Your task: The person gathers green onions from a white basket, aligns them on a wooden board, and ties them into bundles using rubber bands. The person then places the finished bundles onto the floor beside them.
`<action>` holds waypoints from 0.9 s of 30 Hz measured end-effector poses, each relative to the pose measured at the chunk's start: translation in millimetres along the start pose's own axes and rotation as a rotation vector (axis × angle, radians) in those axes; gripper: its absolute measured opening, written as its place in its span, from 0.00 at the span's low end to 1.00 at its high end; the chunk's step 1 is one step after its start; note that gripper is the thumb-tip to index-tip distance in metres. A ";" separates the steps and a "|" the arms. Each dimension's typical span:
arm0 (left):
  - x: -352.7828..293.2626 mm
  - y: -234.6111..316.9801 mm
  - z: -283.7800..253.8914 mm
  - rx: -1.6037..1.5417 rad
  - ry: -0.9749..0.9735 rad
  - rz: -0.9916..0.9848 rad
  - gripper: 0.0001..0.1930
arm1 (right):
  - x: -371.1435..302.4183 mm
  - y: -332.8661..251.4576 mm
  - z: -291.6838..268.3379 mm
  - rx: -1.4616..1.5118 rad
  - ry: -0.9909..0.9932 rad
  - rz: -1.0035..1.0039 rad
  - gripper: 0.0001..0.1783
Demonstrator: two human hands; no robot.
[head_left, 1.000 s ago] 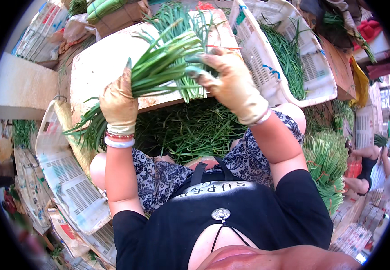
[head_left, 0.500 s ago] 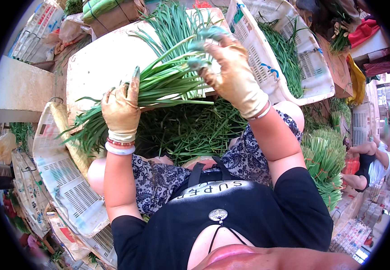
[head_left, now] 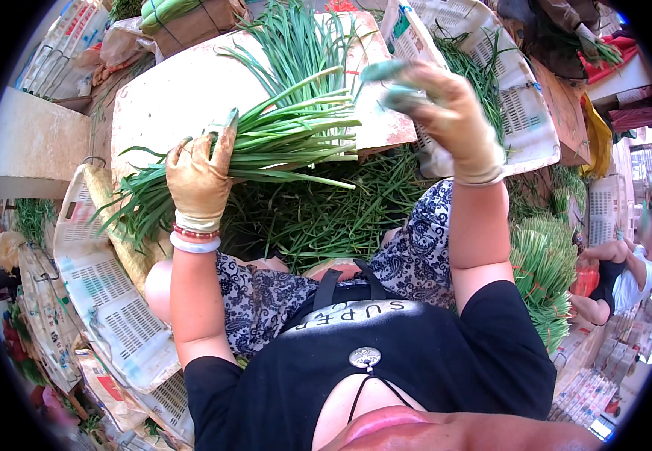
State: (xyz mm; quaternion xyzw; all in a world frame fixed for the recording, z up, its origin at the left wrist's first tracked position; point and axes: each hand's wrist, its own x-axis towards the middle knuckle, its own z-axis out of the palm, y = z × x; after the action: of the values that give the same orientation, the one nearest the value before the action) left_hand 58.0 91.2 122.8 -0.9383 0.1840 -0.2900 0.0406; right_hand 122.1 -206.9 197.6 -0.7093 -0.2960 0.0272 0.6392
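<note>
A bunch of garlic chives is gripped by my gloved left hand, its long leaves drooping to the left and its pale stem ends pointing right. The hand's index finger lies stretched along the bunch. To the right of the stem ends, my gloved right hand is raised and blurred by motion, its green-stained fingers stretched out and apart. No chives show in it. More loose chives lie on the white board behind the held bunch, partly hidden by it.
Dark green leaves are heaped below the board, before my knees. A white crate with chives stands at right, another crate at left. Banded bundles stand by my right elbow. One person sits far right; another's gloved hand holds greens.
My right hand has drawn away from the stem ends toward the right. The left hand keeps hold of the bunch nearly in place, and the stem ends have shifted slightly.
</note>
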 end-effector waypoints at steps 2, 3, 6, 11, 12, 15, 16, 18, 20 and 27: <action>0.5 -0.1 -1.4 -0.015 0.011 -0.001 0.35 | 7.6 29.2 4.7 -0.723 0.023 -0.054 0.14; -0.5 -0.7 -0.4 -0.018 0.028 0.000 0.33 | 5.4 35.4 13.2 -0.735 0.010 0.020 0.17; 0.1 -1.0 2.1 -0.041 0.053 0.008 0.31 | -0.5 46.7 23.5 -0.519 -0.037 0.253 0.25; -0.9 0.1 -3.2 -0.091 0.045 -0.055 0.36 | 4.4 44.7 12.5 0.230 0.187 0.161 0.13; -1.8 -1.0 -4.1 -0.097 0.038 -0.081 0.36 | 6.0 43.0 5.8 0.387 0.271 0.069 0.13; -4.5 -4.8 -3.6 -0.070 0.044 -0.031 0.33 | 7.8 34.9 -4.9 0.110 0.324 0.052 0.08; -3.2 -3.9 -2.2 -0.066 0.051 -0.008 0.32 | 7.5 36.0 1.4 0.200 0.229 0.113 0.11; -0.9 0.8 0.0 -0.063 0.060 0.040 0.31 | 5.0 46.0 20.1 0.320 0.090 0.231 0.17; 0.4 6.0 0.8 -0.082 0.052 0.082 0.30 | 6.6 57.0 30.8 0.146 -0.021 0.256 0.21; 4.5 -11.1 -10.6 -0.422 0.264 -0.170 0.27 | -1.0 17.3 -34.0 0.536 0.077 -0.111 0.18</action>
State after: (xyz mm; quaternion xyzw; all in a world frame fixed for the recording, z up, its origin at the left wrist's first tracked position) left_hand 59.1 100.2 136.0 -0.8922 0.1647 -0.3673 -0.2049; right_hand 142.1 -237.8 187.5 -0.4983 -0.2921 0.0427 0.8152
